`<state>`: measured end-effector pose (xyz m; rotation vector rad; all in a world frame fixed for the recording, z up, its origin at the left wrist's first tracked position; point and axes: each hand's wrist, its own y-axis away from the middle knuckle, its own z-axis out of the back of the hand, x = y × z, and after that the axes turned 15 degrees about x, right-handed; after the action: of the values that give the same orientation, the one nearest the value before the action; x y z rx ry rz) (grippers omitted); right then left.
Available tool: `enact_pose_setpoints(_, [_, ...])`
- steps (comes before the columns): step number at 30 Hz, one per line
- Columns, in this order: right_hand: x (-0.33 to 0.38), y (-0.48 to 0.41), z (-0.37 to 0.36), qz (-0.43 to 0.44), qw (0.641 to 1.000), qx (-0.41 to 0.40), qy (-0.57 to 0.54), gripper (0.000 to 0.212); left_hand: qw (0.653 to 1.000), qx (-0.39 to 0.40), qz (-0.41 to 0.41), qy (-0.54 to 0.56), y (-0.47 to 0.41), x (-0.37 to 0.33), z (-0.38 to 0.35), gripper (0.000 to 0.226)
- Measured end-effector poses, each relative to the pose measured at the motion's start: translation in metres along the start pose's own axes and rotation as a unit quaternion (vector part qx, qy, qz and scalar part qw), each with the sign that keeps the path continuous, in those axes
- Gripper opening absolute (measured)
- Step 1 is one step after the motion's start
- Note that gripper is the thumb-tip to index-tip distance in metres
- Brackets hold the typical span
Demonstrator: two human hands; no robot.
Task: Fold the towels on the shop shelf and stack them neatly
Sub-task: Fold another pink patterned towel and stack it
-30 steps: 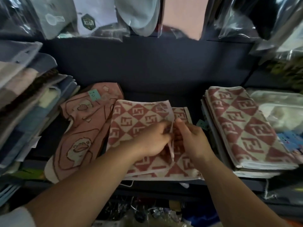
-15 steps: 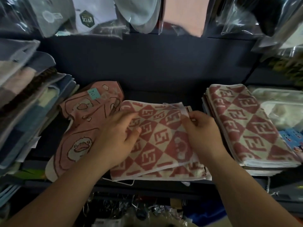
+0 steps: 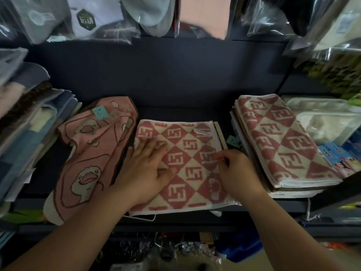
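Note:
A red-and-cream diamond-patterned towel (image 3: 187, 153) lies folded flat in the middle of the dark shelf (image 3: 175, 112). My left hand (image 3: 145, 169) rests palm down on its left half, fingers spread. My right hand (image 3: 237, 172) sits on its right part with fingers curled onto the cloth; whether it pinches the fabric is unclear. A stack of matching folded towels (image 3: 281, 141) stands to the right. A pink duck-print towel (image 3: 93, 153) lies rumpled on the left with a small green tag on it.
A tall pile of blue and grey folded cloths (image 3: 25, 122) leans at the far left. Plastic-wrapped goods (image 3: 324, 122) sit at the far right. Bagged items (image 3: 88, 18) hang above the shelf. Cluttered packages lie below the shelf's front edge.
The folded half has been laid over and the towel now lies flat. Both hands have gone from gripping its edges to resting on top of it.

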<state>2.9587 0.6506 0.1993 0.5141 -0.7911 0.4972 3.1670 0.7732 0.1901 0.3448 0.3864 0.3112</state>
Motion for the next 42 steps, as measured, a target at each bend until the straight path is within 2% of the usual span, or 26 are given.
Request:
enact_pose_setpoints(4, [0.0, 0.004, 0.001, -0.01, 0.992, -0.02, -0.125, 0.024, 1.0, 0.002, 0.023, -0.006, 0.003, -0.003, 0.006, 0.078])
enact_pose_setpoints(7, [0.004, 0.007, 0.003, 0.008, 0.992, -0.044, -0.122, 0.023, 1.0, 0.007, 0.018, -0.007, 0.002, -0.004, 0.006, 0.076])
enact_pose_setpoints(9, [0.008, 0.009, 0.005, 0.036, 0.995, -0.058, -0.079, 0.031, 1.0, 0.006, 0.014, -0.007, 0.001, -0.004, 0.006, 0.077])
enact_pose_setpoints(12, [0.013, 0.012, 0.01, 0.068, 0.995, -0.056, 0.051, 0.038, 1.0, 0.003, 0.005, -0.014, -0.003, -0.004, 0.003, 0.086])
enact_pose_setpoints(16, [0.013, 0.011, 0.008, -0.005, 0.974, 0.013, 0.226, 0.029, 0.999, 0.033, 0.013, -0.027, -0.007, -0.005, -0.004, 0.08])
enact_pose_setpoints(18, [0.009, 0.009, 0.001, -0.03, 0.964, 0.04, 0.263, 0.03, 0.997, 0.047, 0.029, -0.05, -0.008, -0.001, -0.002, 0.081])
enact_pose_setpoints(21, [0.007, 0.007, -0.006, 0.031, 0.979, 0.049, 0.195, 0.031, 0.991, 0.062, 0.065, -0.101, -0.004, 0.013, 0.009, 0.079])
enact_pose_setpoints(25, [0.017, 0.002, -0.01, 0.112, 0.99, 0.08, -0.013, 0.038, 0.991, 0.039, 0.102, -0.073, 0.003, 0.034, 0.023, 0.074])
enact_pose_setpoints(28, [0.024, 0.006, -0.008, 0.145, 0.981, 0.05, -0.115, 0.043, 0.996, -0.003, 0.094, -0.01, 0.007, 0.036, 0.027, 0.074])
enact_pose_setpoints(30, [0.024, 0.01, -0.002, 0.151, 0.98, 0.0, -0.13, 0.044, 0.997, -0.006, 0.08, -0.003, 0.01, 0.029, 0.026, 0.072])
enact_pose_setpoints(33, [0.016, 0.012, 0.006, 0.097, 0.992, -0.048, -0.068, 0.044, 0.998, 0.002, 0.057, -0.018, 0.007, 0.021, 0.018, 0.072])
enact_pose_setpoints(38, [0.009, 0.01, 0.003, 0.027, 0.993, 0.05, 0.102, 0.035, 0.996, 0.029, 0.059, -0.056, 0.001, 0.024, 0.006, 0.078])
enact_pose_setpoints(42, [0.012, 0.012, 0.004, 0.019, 0.983, 0.066, 0.17, 0.035, 0.996, 0.035, 0.059, -0.064, 0.002, 0.028, 0.002, 0.088])
